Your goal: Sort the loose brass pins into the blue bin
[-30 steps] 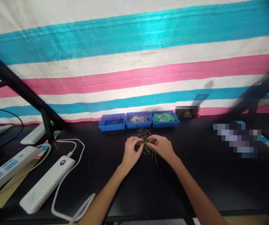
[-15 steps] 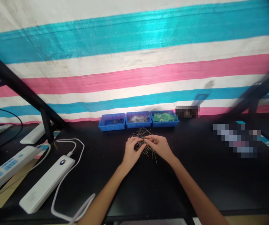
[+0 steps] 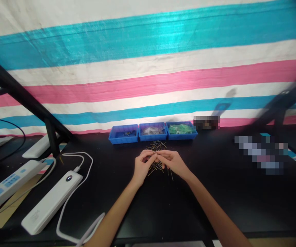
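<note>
A loose pile of thin, brass-coloured pins or screws (image 3: 156, 167) lies on the black table, partly covered by my hands. Over it, my left hand (image 3: 144, 164) is closed, thumb and fingers pinched together. My right hand (image 3: 172, 162) is closed too, its fingertips meeting those of the left. Whatever sits between the fingertips is too small and hidden to name. Just beyond the pile stand three blue bins in a row: the left bin (image 3: 123, 139) holds a few thin dark pieces, the middle bin (image 3: 153, 138) clear plastic bags, the right bin (image 3: 182, 136) green packets.
On the left lie a white power bank (image 3: 51, 204) with a looping white cable (image 3: 63, 216) and a white power strip (image 3: 14, 185). A striped tarp (image 3: 148, 79) hangs behind the table (image 3: 240, 206). Black frame bars (image 3: 21, 92) slant at both sides. Blurred-out items (image 3: 261, 156) lie at right.
My fingertips have come together, both thumbs now meeting. My left hand has turned slightly and shifted a little toward me; the bins and pile stay in place.
</note>
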The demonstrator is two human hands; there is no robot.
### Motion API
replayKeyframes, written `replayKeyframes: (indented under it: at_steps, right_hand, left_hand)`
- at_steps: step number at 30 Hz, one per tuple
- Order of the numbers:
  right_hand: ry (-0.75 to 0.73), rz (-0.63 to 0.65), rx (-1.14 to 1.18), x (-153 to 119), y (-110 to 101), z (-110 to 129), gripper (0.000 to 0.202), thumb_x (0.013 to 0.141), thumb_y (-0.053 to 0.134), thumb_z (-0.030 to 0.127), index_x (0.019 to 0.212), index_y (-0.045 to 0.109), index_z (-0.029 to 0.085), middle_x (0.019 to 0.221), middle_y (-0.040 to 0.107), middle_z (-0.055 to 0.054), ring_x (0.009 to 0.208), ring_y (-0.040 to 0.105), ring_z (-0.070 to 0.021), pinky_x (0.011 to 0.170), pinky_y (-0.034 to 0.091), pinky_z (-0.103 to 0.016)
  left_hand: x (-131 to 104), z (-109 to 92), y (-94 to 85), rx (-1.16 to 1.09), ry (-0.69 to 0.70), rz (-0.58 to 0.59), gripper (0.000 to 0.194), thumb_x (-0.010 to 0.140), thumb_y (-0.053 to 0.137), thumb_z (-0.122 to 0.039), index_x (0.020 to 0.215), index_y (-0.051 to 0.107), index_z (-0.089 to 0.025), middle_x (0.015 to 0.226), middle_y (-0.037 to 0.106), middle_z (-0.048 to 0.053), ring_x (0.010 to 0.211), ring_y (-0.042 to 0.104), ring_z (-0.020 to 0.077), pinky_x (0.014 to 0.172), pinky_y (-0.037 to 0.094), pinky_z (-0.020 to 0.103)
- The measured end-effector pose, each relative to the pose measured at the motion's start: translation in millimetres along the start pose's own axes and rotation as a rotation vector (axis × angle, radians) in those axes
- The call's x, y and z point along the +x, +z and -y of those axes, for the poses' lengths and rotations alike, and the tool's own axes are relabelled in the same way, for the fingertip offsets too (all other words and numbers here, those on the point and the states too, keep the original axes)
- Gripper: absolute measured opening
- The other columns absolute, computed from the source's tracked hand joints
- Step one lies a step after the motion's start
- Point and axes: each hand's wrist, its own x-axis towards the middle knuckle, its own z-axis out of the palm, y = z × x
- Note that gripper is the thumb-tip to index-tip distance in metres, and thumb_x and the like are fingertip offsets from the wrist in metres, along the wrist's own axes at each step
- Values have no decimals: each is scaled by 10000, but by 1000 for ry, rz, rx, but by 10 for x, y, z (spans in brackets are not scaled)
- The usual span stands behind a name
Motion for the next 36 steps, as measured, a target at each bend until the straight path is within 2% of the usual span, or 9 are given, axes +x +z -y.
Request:
replayKeyframes:
  at_steps: [6,10,14,19,24,27,31,34,36]
  right_hand:
    - [-14,44,-89,-40,82,-12,220,735,611,351,776,671,144,652,613,-16,477,505,-81,443,406,-190]
    - [-57,51,-168,-45,120,-19,247,758,580,370,762,687,147,600,594,-11,481,516,-94,468,419,-203]
    - [-65,-65,-164,-17,79,-27,275,755,585,383,863,697,157,685,648,-37,479,543,-104,454,420,-210]
    - [-176,-279,-109,11,53,-11,236,731,623,346,872,696,171,729,635,-44,512,553,-108,465,432,-218]
    - [-271,-306,-147,16,81,-15,186,729,625,345,802,702,192,876,607,-71,735,584,-156,448,411,-193]
    - [-274,-347,-145,20,79,-24,204,728,625,364,762,689,174,876,594,-74,750,578,-160,462,419,-195]
    - [-204,-389,-87,44,44,-55,271,770,578,401,846,668,157,839,618,-68,634,564,-126,459,413,-197]
    - [-158,-434,-39,67,10,-88,348,795,532,433,977,637,155,825,637,-72,559,543,-111,415,376,-191]
    - [-162,-464,-39,77,-9,-102,379,790,526,451,989,631,146,812,640,-77,534,536,-110,403,367,-192]
  left_hand:
    - [-1,19,5,26,14,-21,144,710,656,-300,726,655,-156,871,595,50,832,574,163,706,472,259]
    - [-5,9,16,32,4,-7,148,713,653,-297,723,657,-149,842,589,49,817,565,158,694,463,246]
    - [6,-24,-11,2,8,-58,155,722,644,-300,746,648,-147,837,579,40,783,557,143,682,458,236]
    - [-10,-31,8,87,59,-7,131,738,630,-277,759,666,-153,835,581,46,780,556,143,640,442,224]
    - [-36,-33,53,174,135,94,100,735,630,-247,758,666,-157,810,587,47,762,556,143,590,421,219]
    - [-6,-70,6,191,162,90,98,741,622,-247,751,661,-157,824,591,46,760,561,139,607,428,222]
    - [120,-122,-124,170,129,-30,148,741,622,-286,817,666,-167,813,621,35,749,576,137,645,447,231]
    - [309,-127,-253,122,66,-218,258,705,652,-325,899,669,-156,795,654,38,695,596,141,663,472,258]
    - [480,-118,-356,88,66,-362,316,676,675,-336,916,669,-132,775,667,48,685,609,150,695,485,280]
